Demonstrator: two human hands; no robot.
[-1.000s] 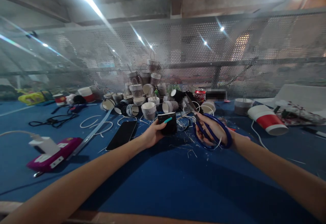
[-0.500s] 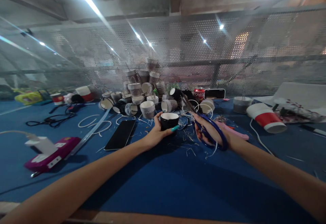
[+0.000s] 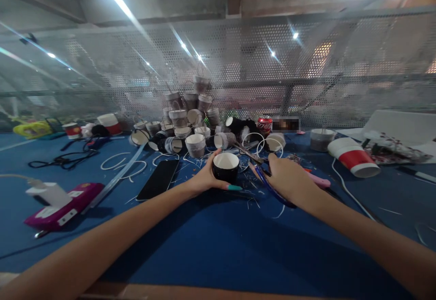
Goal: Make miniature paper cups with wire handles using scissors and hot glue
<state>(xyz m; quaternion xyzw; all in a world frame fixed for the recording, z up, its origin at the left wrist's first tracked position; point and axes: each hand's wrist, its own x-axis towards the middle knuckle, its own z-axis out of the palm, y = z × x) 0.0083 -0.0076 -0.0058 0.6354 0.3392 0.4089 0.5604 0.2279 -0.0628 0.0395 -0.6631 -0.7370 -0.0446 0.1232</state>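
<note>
Fingers of my left hand (image 3: 206,177) wrap round a small paper cup (image 3: 225,172) with a black outside and a white inside, its mouth facing up. My right hand (image 3: 284,177) grips a pair of blue-handled scissors (image 3: 250,153). Their blades point left and away from me, just beyond the cup's right side and apart from it. White scraps and cut strands lie on the blue table (image 3: 211,241) around both hands. Behind the cup stands a whitish wrapped cup (image 3: 195,146).
Several wrapped cups are stacked (image 3: 179,118) at the back. A phone (image 3: 159,179) and a purple power strip (image 3: 64,204) lie to the left. A red can (image 3: 265,125) stands behind; a red-and-white cup (image 3: 354,157) lies on its side at the right.
My right hand has turned over and lowered the scissors, so the blades lie flatter. The black cup in my left hand has tilted toward me, showing more of its inside.
</note>
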